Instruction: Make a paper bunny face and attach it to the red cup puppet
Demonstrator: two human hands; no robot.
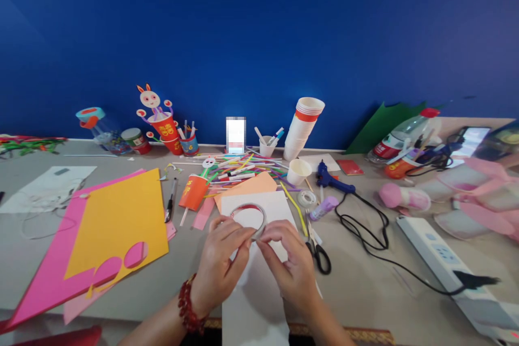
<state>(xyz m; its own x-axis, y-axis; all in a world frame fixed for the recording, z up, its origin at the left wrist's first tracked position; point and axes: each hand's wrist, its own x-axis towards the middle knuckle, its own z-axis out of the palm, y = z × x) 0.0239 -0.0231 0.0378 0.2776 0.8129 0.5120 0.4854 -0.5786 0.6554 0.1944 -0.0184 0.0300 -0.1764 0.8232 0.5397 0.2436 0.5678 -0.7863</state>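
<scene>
My left hand [221,265] and my right hand [290,262] meet over a white sheet of paper [251,303] at the table's near edge. Both pinch the near side of a thin ring with a red inner edge [248,208], which looks like a roll of tape or a paper cup rim. The fingers of both hands are closed on it. A red bead bracelet [187,305] is on my left wrist. Black scissors [320,254] lie just right of my right hand.
Yellow card [117,221] with round cut-outs lies on pink card [48,275] at the left. Behind are an orange paper cup figure [193,192], scattered markers and straws [243,167], a stack of white cups [302,124], a blue glue gun [332,181] with black cable, and a power strip [441,254].
</scene>
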